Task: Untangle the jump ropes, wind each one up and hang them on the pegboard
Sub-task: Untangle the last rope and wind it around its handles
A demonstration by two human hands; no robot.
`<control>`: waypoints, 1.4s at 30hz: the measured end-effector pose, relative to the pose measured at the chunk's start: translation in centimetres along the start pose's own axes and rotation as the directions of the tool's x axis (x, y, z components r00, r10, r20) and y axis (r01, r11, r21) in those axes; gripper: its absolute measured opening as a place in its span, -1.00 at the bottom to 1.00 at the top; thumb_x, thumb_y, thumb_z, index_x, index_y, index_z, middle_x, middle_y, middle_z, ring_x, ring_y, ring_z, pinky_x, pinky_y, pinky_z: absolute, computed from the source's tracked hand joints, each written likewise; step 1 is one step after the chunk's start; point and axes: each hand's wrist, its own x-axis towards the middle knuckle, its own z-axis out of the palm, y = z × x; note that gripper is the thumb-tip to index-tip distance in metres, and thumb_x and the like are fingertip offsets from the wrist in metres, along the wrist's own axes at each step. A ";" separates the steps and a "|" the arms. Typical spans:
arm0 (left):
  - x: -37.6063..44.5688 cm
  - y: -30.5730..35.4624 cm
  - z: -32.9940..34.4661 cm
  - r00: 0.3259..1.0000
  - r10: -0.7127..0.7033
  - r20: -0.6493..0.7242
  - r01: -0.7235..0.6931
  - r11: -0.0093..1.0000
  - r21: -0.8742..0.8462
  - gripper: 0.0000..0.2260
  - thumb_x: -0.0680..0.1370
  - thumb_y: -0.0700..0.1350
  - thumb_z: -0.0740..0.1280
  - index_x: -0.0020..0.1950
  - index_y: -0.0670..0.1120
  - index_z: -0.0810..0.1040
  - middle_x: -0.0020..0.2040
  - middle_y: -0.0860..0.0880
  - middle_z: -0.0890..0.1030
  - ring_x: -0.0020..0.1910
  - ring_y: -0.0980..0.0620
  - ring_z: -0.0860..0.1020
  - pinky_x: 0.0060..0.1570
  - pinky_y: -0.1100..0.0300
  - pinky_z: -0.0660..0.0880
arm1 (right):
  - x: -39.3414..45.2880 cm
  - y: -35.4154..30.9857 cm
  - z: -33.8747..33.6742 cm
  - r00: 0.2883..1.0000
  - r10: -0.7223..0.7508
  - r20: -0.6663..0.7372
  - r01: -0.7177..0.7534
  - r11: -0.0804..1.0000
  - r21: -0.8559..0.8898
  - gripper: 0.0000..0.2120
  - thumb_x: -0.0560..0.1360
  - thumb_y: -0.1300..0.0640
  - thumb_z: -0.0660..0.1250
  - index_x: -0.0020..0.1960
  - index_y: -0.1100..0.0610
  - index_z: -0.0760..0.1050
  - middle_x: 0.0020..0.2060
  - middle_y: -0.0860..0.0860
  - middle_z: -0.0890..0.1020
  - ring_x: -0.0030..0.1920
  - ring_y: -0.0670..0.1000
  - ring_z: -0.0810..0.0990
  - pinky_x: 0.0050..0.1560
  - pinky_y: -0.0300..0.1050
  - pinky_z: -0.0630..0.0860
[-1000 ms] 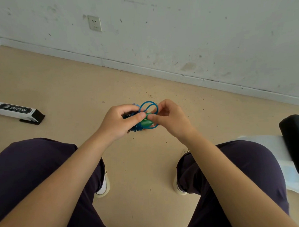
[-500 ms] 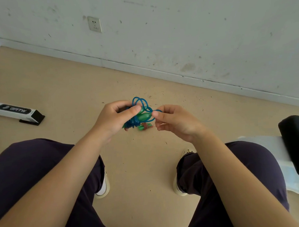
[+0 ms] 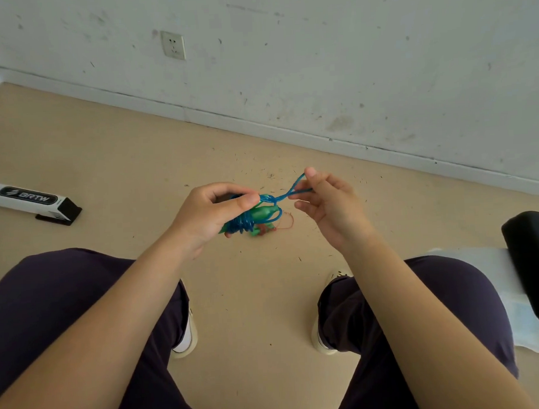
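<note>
A blue jump rope (image 3: 247,220) with green handles (image 3: 262,213) is wound into a tight bundle held above the floor. My left hand (image 3: 213,213) grips the bundle, thumb pressed on the rope at its top. My right hand (image 3: 326,201) pinches a small blue loop (image 3: 295,187) drawn out to the right of the bundle. Below the bundle, on the floor, lies a second rope with a thin red cord (image 3: 286,222) and green handles (image 3: 258,231), mostly hidden. No pegboard is in view.
A white bar with a black end cap (image 3: 30,201) lies on the floor at the left. A black padded seat on a white base (image 3: 533,264) stands at the right. The wall with a socket (image 3: 173,44) is ahead. My knees and shoes frame the floor.
My right hand has moved right and up, pulling a blue loop out of the bundle. My left hand keeps its grip on the wound rope.
</note>
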 end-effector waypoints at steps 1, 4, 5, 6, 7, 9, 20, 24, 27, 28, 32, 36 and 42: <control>0.0 -0.1 0.1 1.000 0.001 -0.016 -0.002 1.000 -0.019 -0.90 0.47 -0.09 0.49 -0.06 -0.09 0.70 -0.27 -0.04 0.67 -0.42 0.05 0.53 -0.48 0.21 0.37 | -0.1 0.2 0.3 0.999 0.038 0.032 -0.038 0.999 0.005 -0.85 0.53 0.09 0.36 -0.12 0.16 0.51 -0.25 0.02 0.65 -0.22 -0.01 0.63 -0.18 -0.19 0.52; -0.1 -0.1 0.3 0.999 0.011 -0.035 -0.013 0.997 -0.070 -0.80 0.38 0.01 0.50 -0.07 -0.07 0.71 -0.26 -0.03 0.68 -0.39 0.05 0.54 -0.46 0.20 0.36 | -0.5 0.9 1.1 0.977 0.118 0.175 -0.110 0.993 -0.053 -0.80 0.40 0.02 0.43 -0.05 0.12 0.64 -0.20 0.05 0.60 -0.17 -0.03 0.51 -0.10 -0.19 0.40; -0.1 -0.1 0.3 0.999 0.012 -0.043 -0.015 0.997 -0.080 -0.76 0.35 0.04 0.50 -0.07 -0.06 0.71 -0.24 -0.03 0.68 -0.37 0.05 0.55 -0.45 0.19 0.37 | -0.6 1.0 1.3 0.966 0.137 0.221 -0.120 0.989 -0.087 -0.83 0.41 0.03 0.43 -0.08 0.10 0.68 -0.21 0.06 0.57 -0.20 -0.03 0.47 -0.12 -0.18 0.38; -0.1 0.0 0.3 0.999 0.011 -0.050 -0.015 0.996 -0.082 -0.74 0.34 0.05 0.51 -0.06 -0.06 0.71 -0.22 -0.04 0.68 -0.36 0.05 0.55 -0.45 0.19 0.37 | -0.8 1.0 1.4 0.954 0.156 0.256 -0.129 0.984 -0.119 -0.87 0.44 0.05 0.42 -0.13 0.09 0.69 -0.25 0.05 0.56 -0.24 -0.04 0.44 -0.15 -0.18 0.37; 0.0 0.0 0.2 0.999 0.010 -0.053 -0.014 0.997 -0.078 -0.72 0.33 0.05 0.51 -0.05 -0.07 0.71 -0.21 -0.04 0.68 -0.36 0.05 0.55 -0.44 0.19 0.38 | -0.9 0.9 1.5 0.947 0.172 0.270 -0.134 0.979 -0.153 -0.87 0.48 0.07 0.40 -0.17 0.09 0.68 -0.29 0.02 0.55 -0.30 -0.04 0.41 -0.19 -0.20 0.37; 0.0 0.1 0.3 0.999 -0.002 -0.049 -0.002 0.997 -0.071 -0.72 0.32 0.04 0.51 -0.06 -0.07 0.71 -0.22 -0.03 0.68 -0.38 0.07 0.55 -0.45 0.20 0.37 | -0.9 0.6 1.3 0.947 0.184 0.264 -0.128 0.968 -0.215 -0.84 0.54 0.11 0.37 -0.19 0.14 0.61 -0.34 0.03 0.47 -0.37 -0.03 0.32 -0.34 -0.26 0.36; 0.0 0.5 -0.4 0.999 -0.052 0.013 0.051 0.998 0.029 -0.67 0.31 0.04 0.51 -0.05 -0.14 0.70 -0.33 0.02 0.66 -0.45 0.03 0.50 -0.52 0.22 0.31 | -0.1 -0.5 -0.8 0.980 0.064 0.191 0.020 0.913 -0.408 -0.94 0.48 0.26 0.44 -0.17 0.21 0.62 -0.47 -0.01 0.40 -0.42 -0.02 0.31 -0.37 -0.21 0.30; -0.2 0.6 -0.4 0.991 -0.105 0.087 0.092 0.985 0.145 -0.91 0.41 -0.11 0.54 -0.12 -0.08 0.72 -0.27 -0.07 0.67 -0.41 -0.01 0.50 -0.53 0.23 0.32 | 0.0 -0.7 -0.8 0.989 -0.118 0.086 0.147 0.806 -0.573 -0.92 0.47 0.23 0.46 -0.20 0.14 0.62 -0.52 -0.12 0.45 -0.44 -0.09 0.36 -0.38 -0.28 0.33; -0.1 0.6 -0.4 0.984 -0.138 0.111 0.113 0.972 0.204 -0.96 0.42 -0.11 0.55 -0.16 -0.02 0.73 -0.25 -0.04 0.68 -0.40 0.00 0.49 -0.53 0.22 0.34 | 0.2 -0.3 -0.3 0.977 -0.210 0.037 0.189 0.772 -0.607 -0.84 0.46 0.21 0.48 -0.26 0.05 0.60 -0.55 -0.20 0.47 -0.46 -0.17 0.39 -0.37 -0.32 0.36; 0.0 0.6 -0.3 0.983 -0.141 0.116 0.113 0.969 0.220 -0.96 0.42 -0.11 0.55 -0.16 -0.02 0.73 -0.27 -0.02 0.67 -0.43 0.03 0.49 -0.53 0.21 0.34 | 0.1 -0.2 -0.1 0.973 -0.231 0.023 0.195 0.762 -0.617 -0.83 0.45 0.21 0.48 -0.27 0.03 0.60 -0.55 -0.21 0.48 -0.46 -0.18 0.40 -0.37 -0.33 0.36; 0.4 0.0 0.1 0.982 -0.142 0.125 0.104 0.956 0.273 -0.94 0.43 -0.11 0.56 -0.16 0.00 0.71 -0.29 0.00 0.64 -0.50 0.13 0.48 -0.52 0.20 0.37 | -0.2 -0.1 0.3 0.968 -0.252 -0.010 0.194 0.769 -0.609 -0.87 0.46 0.21 0.47 -0.24 0.09 0.61 -0.55 -0.16 0.50 -0.50 -0.19 0.42 -0.42 -0.37 0.35; 0.4 -1.2 0.6 0.970 -0.162 0.181 0.098 0.942 0.320 -0.92 0.48 -0.07 0.52 -0.10 -0.01 0.65 -0.19 0.01 0.68 -0.36 0.10 0.55 -0.42 0.17 0.48 | -0.3 0.3 0.6 0.984 -0.181 0.008 0.162 0.860 -0.483 -0.94 0.50 0.24 0.43 -0.16 0.19 0.61 -0.47 0.01 0.55 -0.45 -0.03 0.49 -0.34 -0.22 0.48; 0.5 -1.6 0.5 0.931 -0.182 0.315 0.073 0.942 0.327 -0.80 0.51 0.05 0.48 0.12 0.20 0.62 -0.10 0.03 0.63 -0.08 0.10 0.63 0.04 0.14 0.54 | -0.3 0.3 0.8 0.991 -0.084 0.104 0.112 0.945 -0.308 -0.96 0.52 0.26 0.41 -0.08 0.21 0.63 -0.36 0.05 0.57 -0.31 0.02 0.52 -0.17 -0.10 0.53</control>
